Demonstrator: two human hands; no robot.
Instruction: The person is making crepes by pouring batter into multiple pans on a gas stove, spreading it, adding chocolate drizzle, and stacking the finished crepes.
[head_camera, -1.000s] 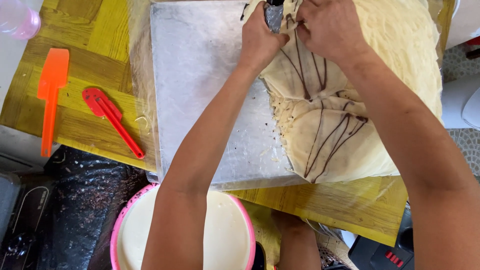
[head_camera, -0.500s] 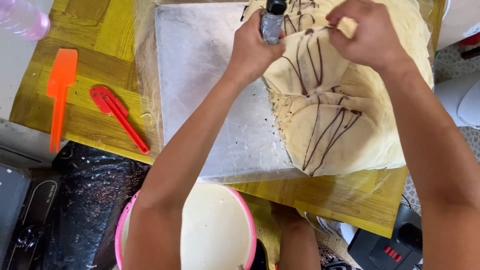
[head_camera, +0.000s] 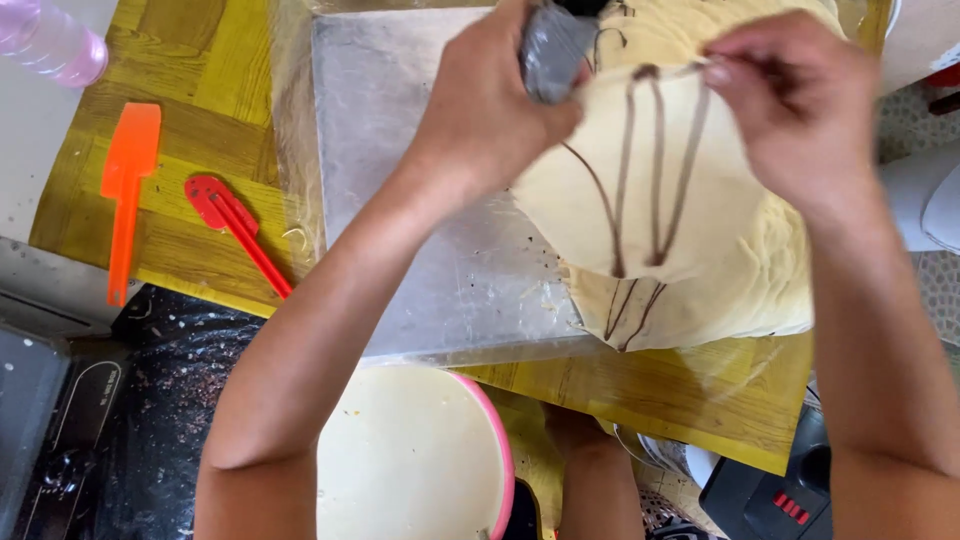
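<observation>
My left hand (head_camera: 490, 110) is closed around a small grey squeeze bottle (head_camera: 553, 50) held over a stack of thin pale crepes (head_camera: 690, 240). My right hand (head_camera: 795, 110) pinches the far edge of the top crepe (head_camera: 640, 180) and lifts it, showing dark chocolate lines drawn across it. More chocolate lines show on the crepe underneath. The crepes lie on the right part of a foil-covered tray (head_camera: 420, 200) on a yellow wooden table (head_camera: 190, 110).
An orange spatula (head_camera: 125, 190) and a red scraper tool (head_camera: 235, 225) lie left of the tray. A pink-rimmed bowl of pale batter (head_camera: 410, 460) sits below the table edge. A pink bottle (head_camera: 50, 40) is at top left, a black stove surface (head_camera: 60, 420) at lower left.
The camera moved closer. My right hand has lifted and folded the top crepe toward me, and my left hand with the bottle shifted slightly over its left edge.
</observation>
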